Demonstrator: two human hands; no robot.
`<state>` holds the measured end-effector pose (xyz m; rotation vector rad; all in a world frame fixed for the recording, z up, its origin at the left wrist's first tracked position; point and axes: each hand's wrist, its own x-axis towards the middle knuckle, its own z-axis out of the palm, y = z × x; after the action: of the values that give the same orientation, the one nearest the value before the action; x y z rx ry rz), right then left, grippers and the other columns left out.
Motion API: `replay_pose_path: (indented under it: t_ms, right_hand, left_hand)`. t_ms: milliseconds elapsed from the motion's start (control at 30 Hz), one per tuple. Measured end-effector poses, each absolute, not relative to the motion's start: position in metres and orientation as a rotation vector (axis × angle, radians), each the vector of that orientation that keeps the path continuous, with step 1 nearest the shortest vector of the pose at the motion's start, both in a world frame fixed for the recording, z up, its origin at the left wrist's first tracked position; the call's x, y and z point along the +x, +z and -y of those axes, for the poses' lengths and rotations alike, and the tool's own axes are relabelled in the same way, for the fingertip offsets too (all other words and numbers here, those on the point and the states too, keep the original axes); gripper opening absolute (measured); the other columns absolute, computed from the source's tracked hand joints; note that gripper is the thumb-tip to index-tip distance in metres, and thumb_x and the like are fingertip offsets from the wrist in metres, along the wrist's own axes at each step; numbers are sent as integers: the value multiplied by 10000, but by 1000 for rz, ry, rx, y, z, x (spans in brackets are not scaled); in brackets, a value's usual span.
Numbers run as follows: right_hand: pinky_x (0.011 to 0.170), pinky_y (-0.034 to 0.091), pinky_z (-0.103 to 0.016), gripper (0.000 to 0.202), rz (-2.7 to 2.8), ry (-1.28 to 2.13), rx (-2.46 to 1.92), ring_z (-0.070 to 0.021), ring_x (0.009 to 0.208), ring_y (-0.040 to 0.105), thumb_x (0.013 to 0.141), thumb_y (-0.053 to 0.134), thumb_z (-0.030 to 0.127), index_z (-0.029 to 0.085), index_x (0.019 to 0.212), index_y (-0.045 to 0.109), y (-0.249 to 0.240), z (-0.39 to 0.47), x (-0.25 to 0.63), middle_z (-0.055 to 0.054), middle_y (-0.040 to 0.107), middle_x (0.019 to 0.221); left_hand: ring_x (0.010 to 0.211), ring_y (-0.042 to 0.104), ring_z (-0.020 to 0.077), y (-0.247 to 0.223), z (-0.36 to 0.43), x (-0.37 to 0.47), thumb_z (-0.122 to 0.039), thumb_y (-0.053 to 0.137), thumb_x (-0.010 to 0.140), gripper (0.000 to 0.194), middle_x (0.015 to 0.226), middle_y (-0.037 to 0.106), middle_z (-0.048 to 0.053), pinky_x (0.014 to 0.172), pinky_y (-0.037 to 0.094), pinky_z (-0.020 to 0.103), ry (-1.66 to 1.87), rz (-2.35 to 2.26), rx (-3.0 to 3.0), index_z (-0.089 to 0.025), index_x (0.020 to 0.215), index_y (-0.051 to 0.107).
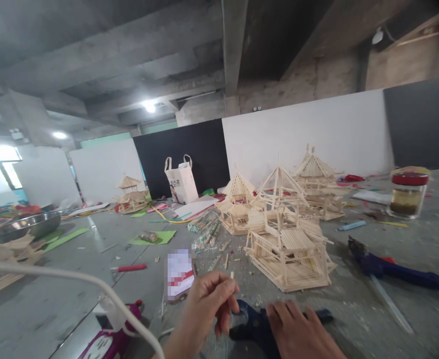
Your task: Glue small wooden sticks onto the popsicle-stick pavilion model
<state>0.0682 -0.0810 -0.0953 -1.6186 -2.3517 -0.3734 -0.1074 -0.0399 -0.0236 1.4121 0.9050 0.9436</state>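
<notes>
My right hand [300, 333] lies flat on the blue tool [258, 325] at the table's [73, 299] near edge, not clenched. My left hand [209, 302] pinches loosely beside it; contents indiscernible.

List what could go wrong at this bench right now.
1. The right hand rests on a blue tool close to the stick house; a slip might knock the fragile frame.
2. The white cable arcs past the left hand and could snag.
3. The second blue tool lies by the house; if it is hot, it might scorch.
</notes>
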Motion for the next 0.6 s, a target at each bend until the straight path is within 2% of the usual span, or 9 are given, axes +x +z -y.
replay_pose_path:
  t_ms: [67,100,133,200,300,400,500,600]
  right_hand:
    - [751,452,-495,374,2298,-123,-1492,-342,879,549,698,647,235,95,1042,609,-80,80,66,-146,602,985]
    - [779,445,-443,294,2234,57,-1398,-303,888,552,745,601,229,118,1017,605,-70,81,67,-118,604,976]
    - [775,439,-370,184,2140,253,-1310,-248,872,555,824,508,218,141,963,600,-60,82,69,-85,606,930]
    - [637,424,-258,228,1886,658,-1177,-165,703,547,906,408,303,156,864,577,-41,82,73,-30,583,758]
    - [492,366,-211,314,1658,1120,-1016,-115,530,474,858,472,426,132,798,562,-27,77,77,6,516,606]
    - [424,360,-193,374,1558,1365,-952,-92,451,437,764,555,492,118,777,544,-26,73,80,12,498,579]
    - [365,355,-170,404,1499,1540,-955,-77,397,413,700,587,527,131,751,525,-27,72,85,28,480,536]
    - [335,341,-151,383,1483,1545,-959,-61,365,376,684,585,512,137,698,508,-25,73,94,47,452,488]
  left_hand:
    - [268,433,23,-25,41,-107,-487,600,738,356,517,596,-26,250,265,103,925,-935,1473,-137,687,561]
    - [266,429,23,-25,42,-106,-499,590,742,370,503,586,-29,252,269,105,905,-952,1508,-138,668,552]
    - [267,427,25,-26,43,-105,-514,583,743,387,487,576,-31,256,276,106,879,-968,1539,-141,648,540]
    - [268,428,31,-27,46,-102,-553,584,724,421,461,562,-32,258,287,111,812,-988,1578,-154,616,507]
    - [280,441,40,-28,52,-93,-600,582,698,454,473,569,-25,260,294,119,723,-998,1593,-165,613,482]
    - [293,438,40,-28,58,-85,-617,567,704,464,477,553,-35,272,291,120,665,-1013,1613,-170,624,473]
    - [304,419,30,-26,62,-79,-599,560,725,450,473,531,-43,287,274,113,621,-1045,1669,-170,624,472]
    - [330,440,38,-25,63,-75,-574,546,753,428,508,538,-30,308,294,122,615,-1023,1711,-160,654,503]
